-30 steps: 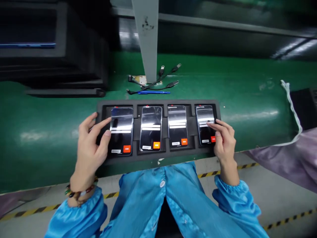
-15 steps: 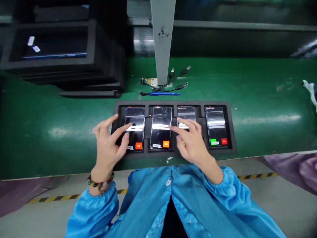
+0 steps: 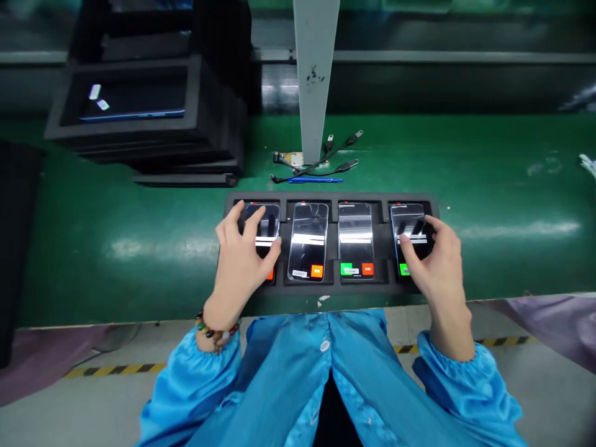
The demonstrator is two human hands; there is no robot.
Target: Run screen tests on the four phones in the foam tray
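Blue pen (image 3: pixel 316 180), cables (image 3: pixel 347 166) and post (image 3: pixel 316 74) are beyond the tray (image 3: pixel 333 288) of four phones (image 3: pixel 308 245); the spread left hand (image 3: pixel 242 254) partly hides the leftmost; whether the right hand (image 3: pixel 437 261) grips the rightmost is unclear.

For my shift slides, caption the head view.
Four phones in a tray, left hand and right hand at the end ones.

I count four phones (image 3: pixel 308 233) in one tray (image 3: pixel 321 196), one blue pen (image 3: pixel 315 180), one grey post (image 3: pixel 315 62) and, overlapping, perhaps three black cables (image 3: pixel 347 166).
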